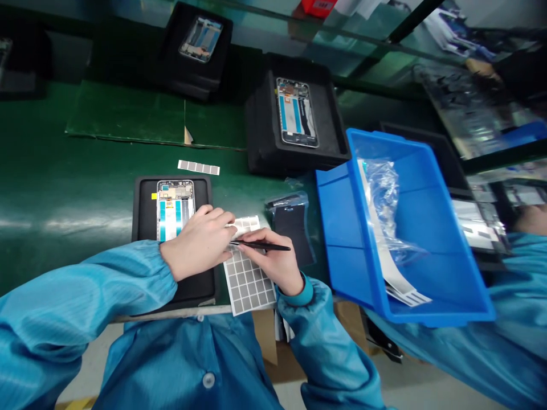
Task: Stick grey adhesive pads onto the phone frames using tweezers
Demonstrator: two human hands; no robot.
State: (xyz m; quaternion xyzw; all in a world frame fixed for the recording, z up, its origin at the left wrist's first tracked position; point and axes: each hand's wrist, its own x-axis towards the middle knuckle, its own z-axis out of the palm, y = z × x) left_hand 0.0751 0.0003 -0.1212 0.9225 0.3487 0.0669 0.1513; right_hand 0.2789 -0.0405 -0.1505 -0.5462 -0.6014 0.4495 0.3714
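A sheet of grey square stickers (248,279) lies at the table's front edge, its lower end overhanging. My right hand (273,259) grips black tweezers (273,246), their tip pointing left over the sheet's upper part. My left hand (203,239) is closed at the sheet's upper left, fingertips close to the tweezer tip; what its fingers pinch is hidden. Left of the sheet, an open phone frame (171,213) with blue-and-white strips rests in a black tray (145,210), partly covered by my left hand. A short strip of grey stickers (199,167) lies behind the tray.
A blue bin (342,228) with clear plastic and white strips stands at the right. Behind are stacked black trays (256,131) holding a phone frame (297,114), and another stack (171,62). A dark sheet in plastic (293,228) lies beside the bin. A co-worker's sleeve (521,296) is far right.
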